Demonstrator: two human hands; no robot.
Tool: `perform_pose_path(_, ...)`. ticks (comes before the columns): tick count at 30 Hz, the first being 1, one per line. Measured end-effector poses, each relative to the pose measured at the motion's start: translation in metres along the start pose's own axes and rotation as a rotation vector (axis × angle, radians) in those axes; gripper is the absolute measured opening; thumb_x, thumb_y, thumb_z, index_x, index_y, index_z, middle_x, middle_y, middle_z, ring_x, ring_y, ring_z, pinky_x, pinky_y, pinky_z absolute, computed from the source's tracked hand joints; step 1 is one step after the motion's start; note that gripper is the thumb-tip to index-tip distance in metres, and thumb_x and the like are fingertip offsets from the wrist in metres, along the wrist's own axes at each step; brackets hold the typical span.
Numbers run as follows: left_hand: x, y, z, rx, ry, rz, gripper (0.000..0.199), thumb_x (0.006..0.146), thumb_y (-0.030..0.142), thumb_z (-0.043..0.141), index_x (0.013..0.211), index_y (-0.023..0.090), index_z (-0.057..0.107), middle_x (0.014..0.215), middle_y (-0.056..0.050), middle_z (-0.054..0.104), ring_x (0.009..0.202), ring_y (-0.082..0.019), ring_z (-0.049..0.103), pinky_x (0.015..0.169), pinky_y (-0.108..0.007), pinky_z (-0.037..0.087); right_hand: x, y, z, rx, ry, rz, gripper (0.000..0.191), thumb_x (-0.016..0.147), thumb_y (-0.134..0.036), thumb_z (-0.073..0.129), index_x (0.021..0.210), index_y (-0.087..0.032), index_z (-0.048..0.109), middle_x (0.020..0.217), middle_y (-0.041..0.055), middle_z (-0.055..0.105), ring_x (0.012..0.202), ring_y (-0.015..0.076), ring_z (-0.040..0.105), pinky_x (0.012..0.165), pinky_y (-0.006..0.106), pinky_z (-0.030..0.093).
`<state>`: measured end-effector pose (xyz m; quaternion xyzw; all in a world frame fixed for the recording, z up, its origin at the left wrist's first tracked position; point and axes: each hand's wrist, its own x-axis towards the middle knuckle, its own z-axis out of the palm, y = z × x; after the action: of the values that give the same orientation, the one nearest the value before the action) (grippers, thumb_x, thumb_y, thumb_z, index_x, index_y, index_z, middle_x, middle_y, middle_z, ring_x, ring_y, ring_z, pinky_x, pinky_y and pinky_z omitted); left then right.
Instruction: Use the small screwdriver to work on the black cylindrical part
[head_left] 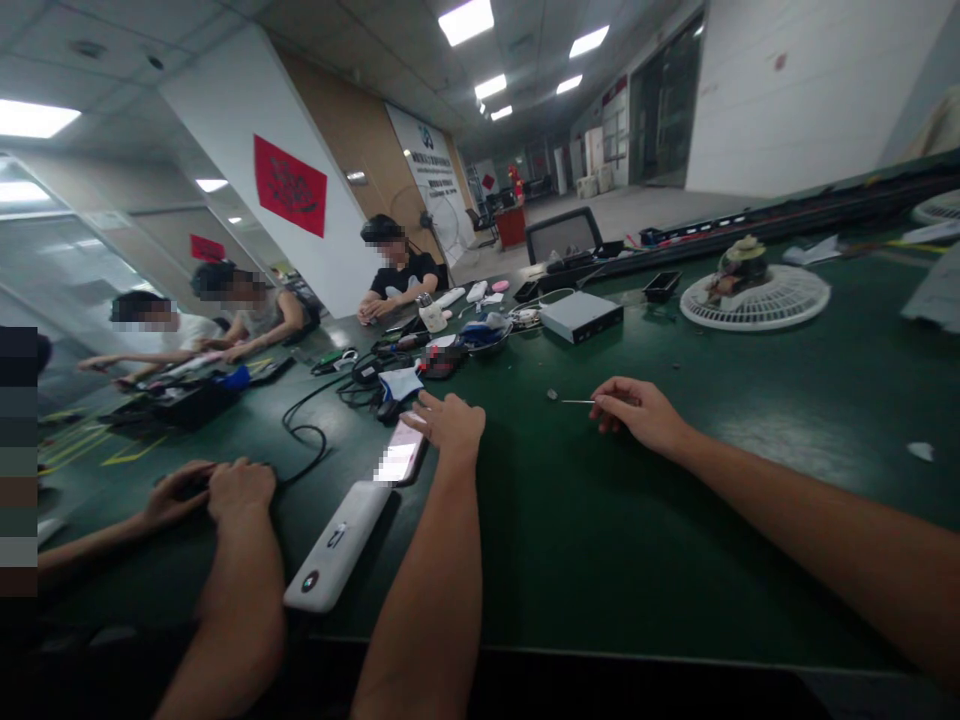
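Observation:
My left hand (451,425) is over the top end of a phone (401,452), its fingers stretched out and apart. The phone lies on the green table with its screen lit. My right hand (634,412) is closed, pinching a thin metal rod (577,402) that points left; its rear end is hidden in my fingers. Just beyond the rod's tip is a small grey piece (552,395), too small to name. A white power bank (337,550) marked "12" lies at the near end of the phone.
A co-worker's hands (238,488) rest close on the left, beside a black cable (304,430). Cluttered tools and cables stand beyond my left hand. A grey metal box (583,316) and a white fan grille with its motor (754,295) lie farther back. Other people sit across the table.

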<state>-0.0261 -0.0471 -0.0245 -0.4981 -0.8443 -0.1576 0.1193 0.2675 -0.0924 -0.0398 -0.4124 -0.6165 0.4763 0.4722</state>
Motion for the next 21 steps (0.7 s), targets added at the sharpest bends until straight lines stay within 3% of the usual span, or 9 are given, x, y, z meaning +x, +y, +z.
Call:
perform_pose_path(3,-0.016,0.016,-0.005,-0.192,0.098,0.253,0.029,0.077,0.026,0.062,0.100,0.010,0.065,0.143,-0.027,0.038,0.136,-0.046,0.034,0.112,-0.068,0.009,0.001,0.001,0.000,-0.006,0.094,-0.023,0.023,0.089,-0.042,0.061,0.094,-0.020,0.061,0.088,0.0063,0.072,0.062,0.0162,0.067,0.053,0.029,0.049)
perform_pose_path(7,-0.034,0.039,-0.008,-0.316,0.022,0.510,0.020,0.084,0.030,0.062,0.099,0.017,0.064,0.120,-0.014,0.061,0.119,-0.030,0.054,0.114,-0.051,0.024,0.002,0.002,0.000,-0.021,0.196,-0.034,0.025,0.091,-0.045,0.058,0.097,-0.021,0.059,0.091,0.0072,0.072,0.062,0.0162,0.066,0.051,0.028,0.047)
perform_pose_path(9,-0.041,0.048,-0.007,-0.383,-0.032,0.618,0.024,0.091,0.038,0.057,0.105,0.019,0.061,0.108,-0.009,0.066,0.108,-0.024,0.060,0.106,-0.042,0.038,0.002,0.003,0.000,-0.036,0.213,-0.034,0.026,0.091,-0.046,0.058,0.096,-0.020,0.060,0.091,0.0077,0.072,0.065,0.0171,0.066,0.051,0.028,0.047)
perform_pose_path(11,-0.045,0.055,-0.004,-0.444,-0.083,0.712,0.027,0.093,0.040,0.056,0.110,0.019,0.059,0.111,-0.008,0.067,0.105,-0.021,0.062,0.099,-0.036,0.045,0.003,0.004,0.000,-0.055,0.221,-0.039,0.024,0.092,-0.044,0.058,0.095,-0.020,0.061,0.092,0.0076,0.071,0.070,0.0179,0.067,0.052,0.027,0.048)
perform_pose_path(15,-0.051,0.065,0.005,-0.509,-0.168,0.849,0.028,0.089,0.028,0.065,0.115,0.020,0.058,0.126,-0.009,0.063,0.114,-0.020,0.061,0.102,-0.034,0.045,0.006,0.008,0.000,-0.087,0.199,-0.045,0.021,0.094,-0.037,0.059,0.102,-0.018,0.062,0.098,0.0067,0.070,0.079,0.0171,0.067,0.055,0.026,0.050)
perform_pose_path(21,-0.052,0.065,0.013,-0.517,-0.268,0.918,0.024,0.087,0.013,0.060,0.110,0.021,0.058,0.111,-0.008,0.070,0.101,-0.020,0.067,0.087,-0.031,0.050,0.009,0.011,0.001,-0.144,0.087,-0.008,0.024,0.098,-0.036,0.056,0.107,-0.014,0.064,0.096,0.0050,0.069,0.078,0.0154,0.068,0.066,0.030,0.056)
